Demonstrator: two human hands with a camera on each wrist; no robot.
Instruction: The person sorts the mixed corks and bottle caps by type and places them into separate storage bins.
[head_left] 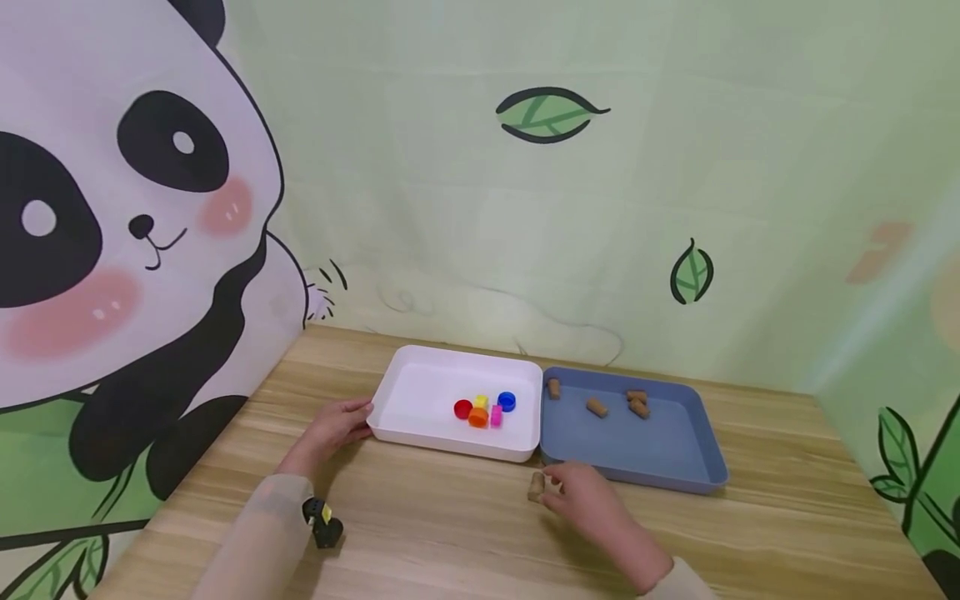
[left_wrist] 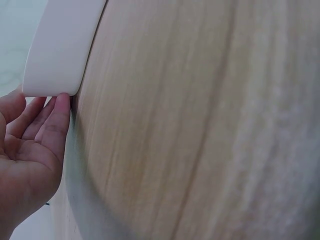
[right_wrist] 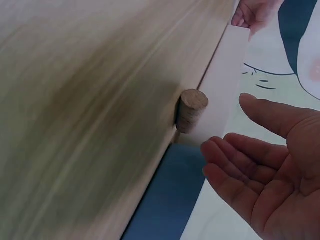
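Note:
My left hand (head_left: 339,427) holds the left end of a white tray (head_left: 420,437), thumb at the rim and fingertips at the lower edge, as the left wrist view (left_wrist: 52,65) shows. Inside that tray lie small coloured pieces: a red round one (head_left: 463,409), an orange one (head_left: 478,417), a yellow one (head_left: 482,402), a pink one (head_left: 497,416) and a blue ring-like cap (head_left: 507,402). Close to a cork (right_wrist: 189,117) standing on the table is my right hand (head_left: 588,500), its thumb and fingers spread with a gap to the cork in the right wrist view.
A blue-grey tray (head_left: 637,454) touches the white tray's right side and has several corks, one of them (head_left: 597,407) near its middle. Wood-patterned table (head_left: 435,533) surrounds both trays. Behind stands a green backdrop with a panda (head_left: 187,208) and leaves.

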